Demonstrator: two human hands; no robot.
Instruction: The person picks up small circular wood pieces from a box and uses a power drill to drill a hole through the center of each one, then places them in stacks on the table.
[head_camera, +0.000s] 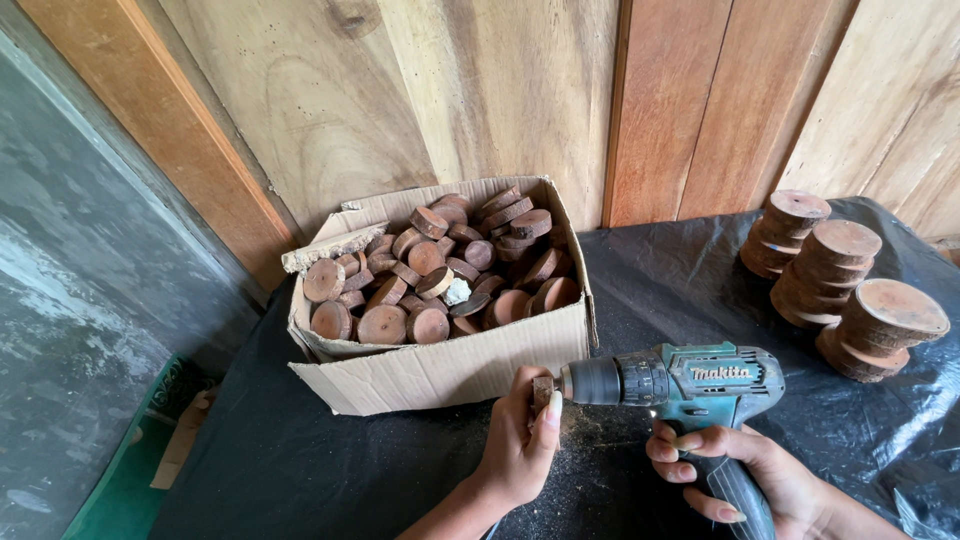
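My left hand grips a small round wooden disc on edge, just in front of the cardboard box. My right hand holds the grip of a teal and black cordless drill. The drill lies level, pointing left, and its chuck tip meets the face of the disc. Sawdust lies on the black sheet under the drill.
An open cardboard box full of several small wooden discs stands at the centre left. Three stacks of larger wood slices stand at the right on the black plastic sheet. Wooden wall boards rise behind. A grey wall and a green floor lie at the left.
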